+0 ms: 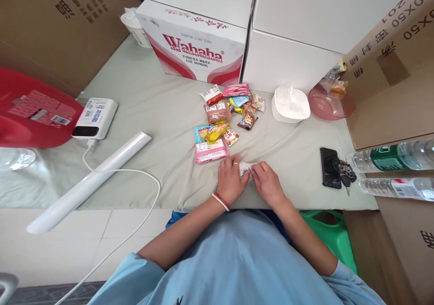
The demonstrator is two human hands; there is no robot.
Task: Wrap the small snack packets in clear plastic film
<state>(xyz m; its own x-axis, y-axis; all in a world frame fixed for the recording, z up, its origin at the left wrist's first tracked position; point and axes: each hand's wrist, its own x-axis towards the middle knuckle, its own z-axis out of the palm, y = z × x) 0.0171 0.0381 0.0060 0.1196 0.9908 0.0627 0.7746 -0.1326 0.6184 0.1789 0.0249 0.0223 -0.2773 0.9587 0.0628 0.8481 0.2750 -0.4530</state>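
Right now the person is pinching a small clear-wrapped packet (246,169) between both hands, low on the near edge of the worktop (152,115). The left hand (231,179), with a ring and a red-and-white bracelet, is closing its grip on the packet's left end; the right hand (267,183) is gripping the right end, fingers curled tight around it. Most of the packet is hidden inside the two grips, so what is in it cannot be told.

Just beyond the left grip a pink flat pack (211,151) is lying on the cloth, and past that a loose heap of snack packets (230,108) is spreading away from the hands. Off to the right of the grip, well apart, a black phone (329,167) is sitting beside a bunch of keys (346,174), with two water bottles (393,158) lying further right. To the left a white tube (91,183) and a white cable (135,171) are trailing over the edge. Further back, a white tub (290,106) is resting near a pink lid (330,103), and behind everything a Wahaha box (195,42) is standing.
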